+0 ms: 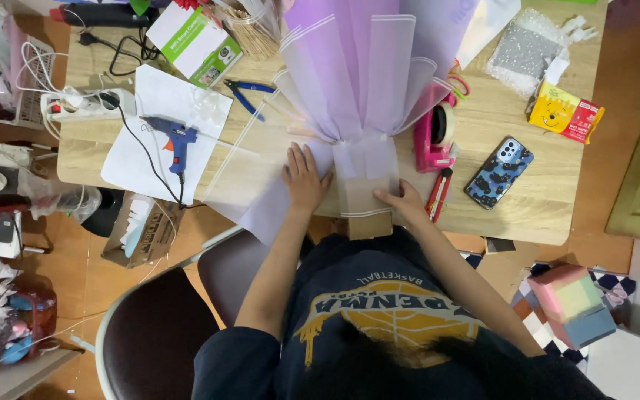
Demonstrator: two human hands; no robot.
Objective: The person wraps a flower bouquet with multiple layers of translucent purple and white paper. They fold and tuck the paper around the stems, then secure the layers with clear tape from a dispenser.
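Observation:
A bouquet wrap of lilac and pink translucent paper (364,74) lies on the wooden table (550,200), fanning away from me and gathered at a narrow stem (366,181) near the front edge. My left hand (304,178) lies flat on a loose lilac sheet (261,204) just left of the stem. My right hand (403,201) rests with its fingers on the lower right side of the stem's wrapping.
A blue glue gun (173,139) lies on white paper at left, beside a power strip (87,104) and blue pliers (247,92). A pink tape dispenser (435,137), a red pen (438,194), a phone (499,172) and a yellow packet (564,112) lie at right. Chairs stand below.

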